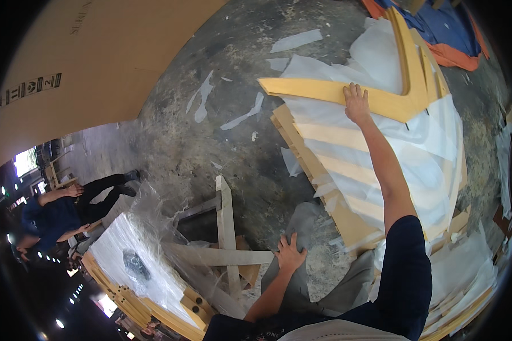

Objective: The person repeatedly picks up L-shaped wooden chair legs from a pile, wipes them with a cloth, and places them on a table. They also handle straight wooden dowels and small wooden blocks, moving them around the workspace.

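Brown cardboard [96, 62], broad and smooth with dark printing, fills the far left. Below it at the left, a co-worker [57, 213] in dark clothes stands in a dim hall dotted with lights. Grey concrete floor [239, 51], blotched and scuffed, runs across the middle, strewn with torn white scraps [203, 96].

Near left, a block wrapped in clear plastic [114, 244] shines with wrinkles above yellowish wooden edges. Right of it stands a rough whitish wooden stand [226, 216], its beams crossing. Next, the left hand [290, 253] rests on a grey trouser leg [302, 219], its grip loose, fingers spread, holding nothing.

To the right, thin white sheets [375, 42], crinkled and translucent, cover a stack of pale boards [294, 142]. On them lies the yellow wooden frame [307, 89], smooth, angled like a wide V, one arm tapering leftward. The right hand [356, 103] lies across that arm; whether its grip closes around the edge, I cannot tell. Far right, blue cloth [441, 28] bordered in orange lies rumpled.
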Tool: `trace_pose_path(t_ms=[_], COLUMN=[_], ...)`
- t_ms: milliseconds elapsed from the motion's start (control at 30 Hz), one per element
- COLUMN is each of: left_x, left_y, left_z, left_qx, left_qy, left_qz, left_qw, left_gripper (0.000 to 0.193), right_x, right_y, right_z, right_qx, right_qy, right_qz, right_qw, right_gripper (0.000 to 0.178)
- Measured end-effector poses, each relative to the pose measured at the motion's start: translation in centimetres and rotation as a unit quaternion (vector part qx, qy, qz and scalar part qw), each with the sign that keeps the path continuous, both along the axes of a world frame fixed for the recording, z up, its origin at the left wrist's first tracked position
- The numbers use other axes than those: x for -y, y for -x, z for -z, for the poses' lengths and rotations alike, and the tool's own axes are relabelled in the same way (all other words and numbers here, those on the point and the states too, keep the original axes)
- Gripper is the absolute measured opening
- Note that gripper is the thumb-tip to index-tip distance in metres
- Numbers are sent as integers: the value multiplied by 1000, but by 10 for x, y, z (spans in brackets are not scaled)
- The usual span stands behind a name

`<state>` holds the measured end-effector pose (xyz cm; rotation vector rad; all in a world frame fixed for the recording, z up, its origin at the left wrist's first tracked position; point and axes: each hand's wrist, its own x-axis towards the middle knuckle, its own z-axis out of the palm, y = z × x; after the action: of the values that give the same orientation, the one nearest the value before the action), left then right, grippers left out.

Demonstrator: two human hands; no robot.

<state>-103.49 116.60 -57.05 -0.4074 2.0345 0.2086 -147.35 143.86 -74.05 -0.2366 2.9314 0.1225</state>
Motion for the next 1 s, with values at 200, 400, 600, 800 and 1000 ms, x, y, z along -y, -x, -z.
trace_pose_path(t_ms=[200, 400, 600, 800, 1000], left_x=[24, 31, 24, -5, -54], left_y=[2, 15, 20, -7, -52], left_z=[2, 3, -1, -18, -77], left_qx=[-44, -52, -36, -17, -173], left_qy=[-8, -27, -42, -60, -145], left_qz=[-19, -38, -53, -76, -122], left_qw=[999, 998, 997, 995, 966], left_gripper=[72, 71, 71, 69, 73], right_x=[50, 49, 14, -62, -196], right_y=[45, 57, 66, 18, -156], right_z=[8, 12, -74, -245, -508], right_qx=[100, 113, 81, 67, 28], right_qy=[59, 38, 130, 236, 577], right_qz=[-39, -41, -92, -92, -12], right_qw=[993, 992, 984, 965, 816], right_gripper=[81, 77, 78, 91, 69])
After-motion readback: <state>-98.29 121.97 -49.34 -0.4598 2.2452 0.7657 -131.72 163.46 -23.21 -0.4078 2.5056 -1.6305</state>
